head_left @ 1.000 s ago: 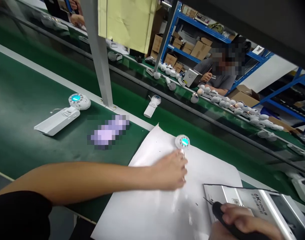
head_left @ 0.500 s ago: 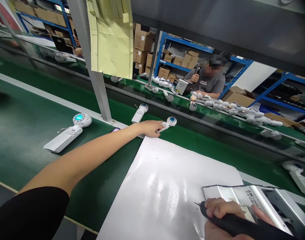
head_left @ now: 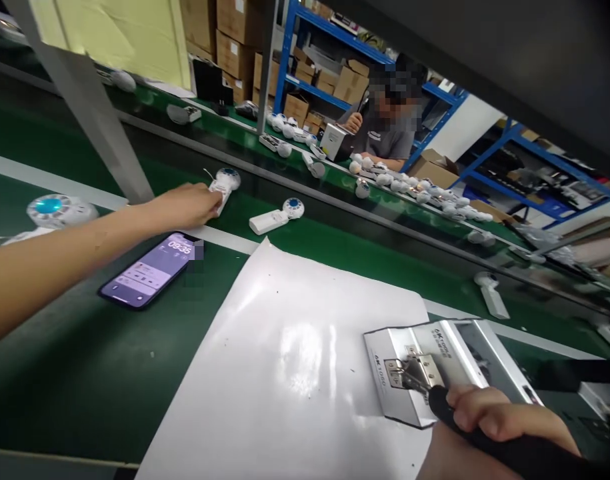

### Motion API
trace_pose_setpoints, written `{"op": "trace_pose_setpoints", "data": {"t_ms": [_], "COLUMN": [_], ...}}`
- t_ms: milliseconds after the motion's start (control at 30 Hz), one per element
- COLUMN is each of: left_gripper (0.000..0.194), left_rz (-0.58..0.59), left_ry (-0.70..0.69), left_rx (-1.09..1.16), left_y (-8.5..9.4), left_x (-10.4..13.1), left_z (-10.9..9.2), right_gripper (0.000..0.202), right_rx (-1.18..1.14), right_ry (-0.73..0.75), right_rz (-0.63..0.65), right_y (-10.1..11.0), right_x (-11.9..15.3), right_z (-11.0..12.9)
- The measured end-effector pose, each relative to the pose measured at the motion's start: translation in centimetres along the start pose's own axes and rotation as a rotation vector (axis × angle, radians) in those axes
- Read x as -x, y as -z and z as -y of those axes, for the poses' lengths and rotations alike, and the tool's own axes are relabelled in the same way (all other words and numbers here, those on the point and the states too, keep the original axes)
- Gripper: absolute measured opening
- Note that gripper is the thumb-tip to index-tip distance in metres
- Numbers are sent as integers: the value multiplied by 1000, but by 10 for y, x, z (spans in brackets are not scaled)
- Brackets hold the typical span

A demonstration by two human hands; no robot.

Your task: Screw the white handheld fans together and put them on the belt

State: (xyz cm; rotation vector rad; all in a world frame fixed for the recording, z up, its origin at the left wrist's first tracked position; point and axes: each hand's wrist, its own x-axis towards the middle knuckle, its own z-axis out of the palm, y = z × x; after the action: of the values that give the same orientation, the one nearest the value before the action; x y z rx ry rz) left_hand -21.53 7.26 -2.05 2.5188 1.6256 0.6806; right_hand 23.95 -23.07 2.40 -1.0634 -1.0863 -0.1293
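On the green belt, my left hand (head_left: 192, 205) has its fingers closed on a white device (head_left: 223, 190) with a round head. To its right lies another white device (head_left: 277, 217) with a blue-centred round head, touched by no hand. My right hand (head_left: 499, 420) is wrapped round a black electric screwdriver (head_left: 465, 427), its tip over the metal screw feeder (head_left: 409, 337). That feeder stands on the white sheet (head_left: 285, 353). A third device (head_left: 59, 212) with a lit blue centre is partly hidden behind my left forearm.
A phone (head_left: 152, 270) lies below my left wrist. A grey metal post (head_left: 92, 100) rises at the left. Across the line sits a person (head_left: 389, 127) behind a row of white devices (head_left: 419, 187). Another device (head_left: 492, 295) lies on the belt at the right.
My left hand has left one device lying on the belt and moved left to take hold of another. The phone has come into fuller view. The camera view has shifted.
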Motion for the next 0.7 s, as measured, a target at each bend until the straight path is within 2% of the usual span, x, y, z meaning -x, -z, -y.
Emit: {"op": "trace_pose_setpoints", "data": {"t_ms": [67,133,267,333,400,500,533,600,700], "left_gripper": [60,64,58,45,31,18,18,19,11], "left_rz": [-104,-241,-516,-555,-551,-505,-443,-203,-56], "left_ry": [30,81,187,197,93,-223,-341,-578,-826], "left_rx": [43,86,351,475,498,473,466,443,410], "left_y": [1,4,17,25,27,13,4,-18,-48], "left_x": [2,9,32,45,59,89,102,131,170], "left_z": [-7,-24,-83,-120,-156,-206,-222,-250,-278], "right_gripper": [71,60,59,57,56,59,61,65,61], "right_rx": [39,29,-24,-23,-11,-21,-52,-171,-336], "right_ry": [-20,-59,-103,-86,-88,-184,-234,-324,-369], "right_rz": [-43,-108,-144,-138,-158,-123,-100,-30,67], "right_y": [-6,-13,-24,-28,-32,-38,-39,-38,-31], "right_x": [-4,-5,4,9,12,13,13,15,20], "right_z": [4,6,2,0,3,13,16,21,25]}}
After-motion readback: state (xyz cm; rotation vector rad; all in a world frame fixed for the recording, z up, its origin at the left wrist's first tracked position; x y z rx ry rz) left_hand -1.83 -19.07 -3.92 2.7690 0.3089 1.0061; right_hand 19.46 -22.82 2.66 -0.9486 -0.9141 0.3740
